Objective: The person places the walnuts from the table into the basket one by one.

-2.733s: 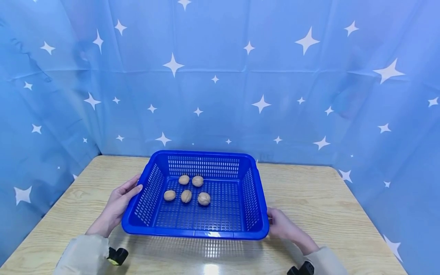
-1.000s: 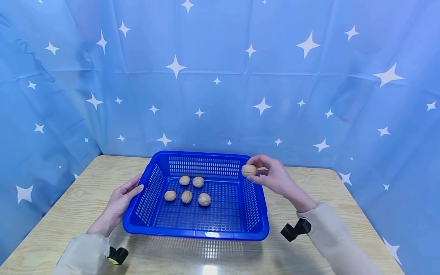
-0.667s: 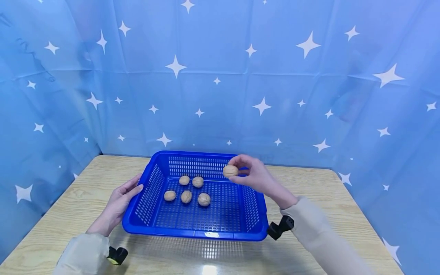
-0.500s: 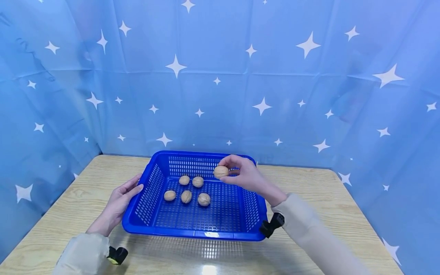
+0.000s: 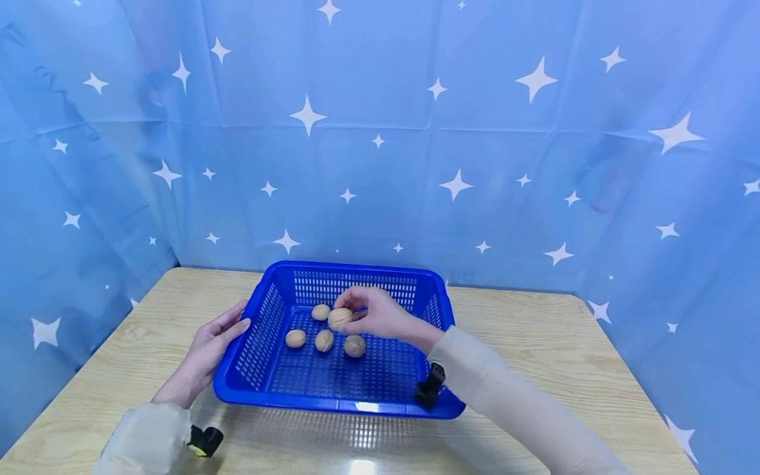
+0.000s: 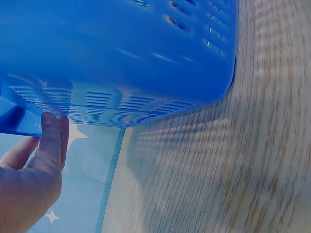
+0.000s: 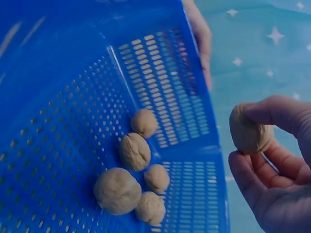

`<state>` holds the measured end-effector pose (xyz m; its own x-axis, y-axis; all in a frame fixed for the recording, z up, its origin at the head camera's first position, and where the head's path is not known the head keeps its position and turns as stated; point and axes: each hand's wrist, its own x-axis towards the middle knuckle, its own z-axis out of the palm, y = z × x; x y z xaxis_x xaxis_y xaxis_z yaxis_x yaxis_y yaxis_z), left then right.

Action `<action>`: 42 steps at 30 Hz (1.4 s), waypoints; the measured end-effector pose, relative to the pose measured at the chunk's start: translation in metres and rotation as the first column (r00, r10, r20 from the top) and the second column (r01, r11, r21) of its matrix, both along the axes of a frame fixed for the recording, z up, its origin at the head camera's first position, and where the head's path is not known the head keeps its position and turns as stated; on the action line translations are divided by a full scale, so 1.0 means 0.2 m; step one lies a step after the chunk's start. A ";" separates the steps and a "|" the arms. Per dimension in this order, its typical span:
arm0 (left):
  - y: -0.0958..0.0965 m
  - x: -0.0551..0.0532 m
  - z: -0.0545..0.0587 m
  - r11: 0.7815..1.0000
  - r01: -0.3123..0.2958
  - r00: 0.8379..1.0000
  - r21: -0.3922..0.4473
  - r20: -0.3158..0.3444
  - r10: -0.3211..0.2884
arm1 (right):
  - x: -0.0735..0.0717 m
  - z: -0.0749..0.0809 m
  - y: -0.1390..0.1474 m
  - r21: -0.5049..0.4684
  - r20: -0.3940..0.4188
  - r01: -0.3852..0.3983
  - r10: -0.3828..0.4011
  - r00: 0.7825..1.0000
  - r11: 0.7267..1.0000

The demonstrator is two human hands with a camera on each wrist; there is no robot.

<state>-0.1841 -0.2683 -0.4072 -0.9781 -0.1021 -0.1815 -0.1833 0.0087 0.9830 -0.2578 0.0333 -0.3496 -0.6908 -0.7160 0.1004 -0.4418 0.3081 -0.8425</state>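
Note:
A blue plastic basket [image 5: 297,400] with slotted walls stands on the table. My left hand [image 5: 204,349] grips its left rim, thumb on top and fingers against the outer wall, as the left wrist view shows. Between thumb and fingers, my right hand [image 5: 382,315] pinches a walnut [image 5: 340,319] above the basket floor. Several other walnuts lie inside, among them one near the front right [image 5: 355,346] and one at the left [image 5: 295,338]. In the head view the held walnut hides one behind it. The right wrist view shows the loose walnuts [image 7: 117,191] apart from the held one [image 7: 249,130].
The wood-grain table [image 5: 534,356] extends on both sides of the basket. Behind it hangs a blue curtain [image 5: 380,198] printed with white stars. Black wrist cameras [image 5: 204,441] sit at both cuffs; the right one overlaps the basket's front right corner.
From low outside the basket's right end, my right hand has come up with a walnut, passed over the right rim and moved left and lower. The left hand keeps its grip.

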 end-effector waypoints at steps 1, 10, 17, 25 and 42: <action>0.00 0.00 0.00 1.000 0.000 1.000 0.002 -0.004 0.000 | 0.00 0.00 -0.02 0.011 0.003 -0.009 0.009 1.000 1.000; -0.01 0.00 -0.01 1.000 -0.001 1.000 0.001 -0.012 0.001 | -0.03 -0.05 -0.15 0.064 -0.018 -0.117 0.118 0.993 0.991; 0.00 -0.02 -0.01 1.000 0.015 1.000 -0.016 -0.015 -0.015 | -0.04 -0.10 -0.19 0.125 -0.034 -0.229 0.235 0.971 0.965; 0.00 -0.01 -0.01 1.000 -0.003 0.999 -0.015 -0.040 0.003 | -0.03 -0.15 -0.23 0.210 -0.029 -0.297 0.309 0.951 0.932; -0.01 -0.01 -0.01 1.000 -0.002 0.999 0.012 -0.048 0.003 | -0.03 -0.23 -0.26 0.363 0.023 -0.434 0.458 0.889 0.825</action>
<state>-0.1855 -0.2695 -0.4087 -0.9855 -0.1026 -0.1354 -0.1357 -0.0038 0.9907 -0.2639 -0.0188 -0.3964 -0.2881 -0.9402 -0.1818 -0.6507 0.3315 -0.6831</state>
